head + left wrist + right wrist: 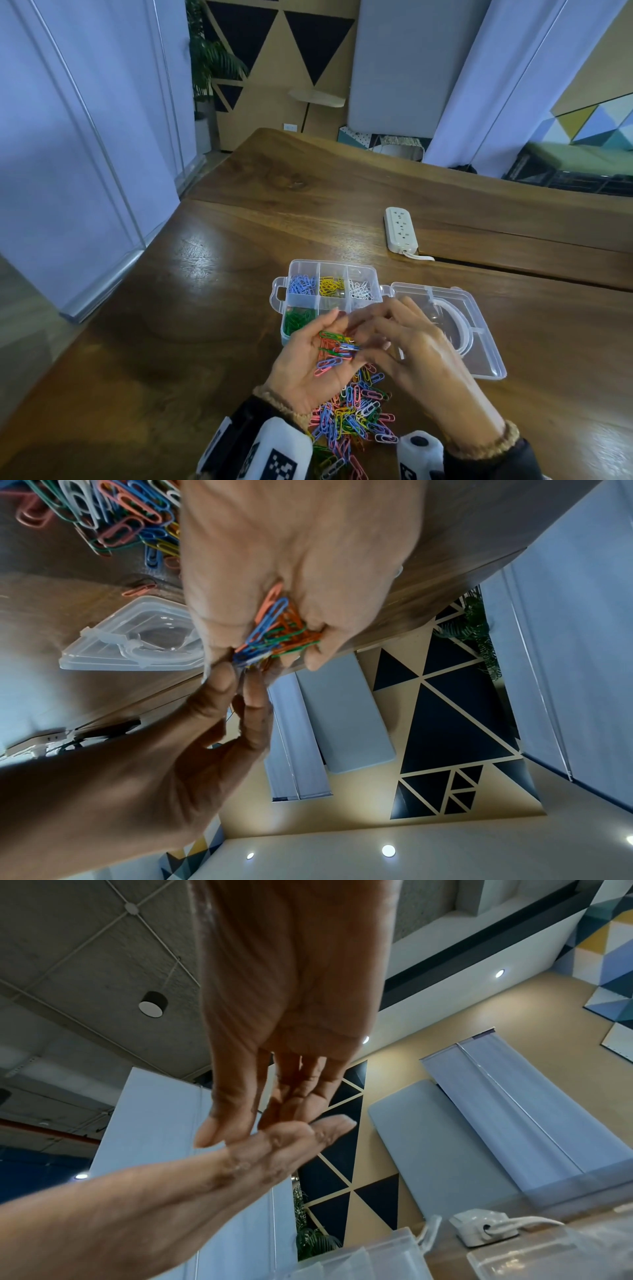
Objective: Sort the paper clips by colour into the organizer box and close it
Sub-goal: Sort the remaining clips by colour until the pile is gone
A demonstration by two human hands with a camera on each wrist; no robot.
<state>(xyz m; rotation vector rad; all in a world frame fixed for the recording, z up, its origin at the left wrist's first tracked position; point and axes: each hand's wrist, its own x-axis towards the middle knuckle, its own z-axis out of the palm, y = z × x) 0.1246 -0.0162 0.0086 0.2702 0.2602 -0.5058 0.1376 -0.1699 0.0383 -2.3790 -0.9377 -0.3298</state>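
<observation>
A clear organizer box [281,289] stands open on the table, its lid [479,356] folded out to the right. Blue clips [303,284], yellow clips [330,286] and white clips [359,290] fill the back row, and green clips [298,320] lie front left. My hands hide the other front compartments. My left hand [310,346] is palm up, fingers curled round a mixed bunch of clips [277,631]. My right hand [368,330] reaches over it, thumb and forefinger [253,691] pinching a clip at the end of the bunch. A loose mixed pile [352,411] lies below both hands.
A white power strip [400,229] with its cable lies beyond the box, next to a slot in the wooden table [205,308]. The table's left edge runs beside white partition panels [85,171].
</observation>
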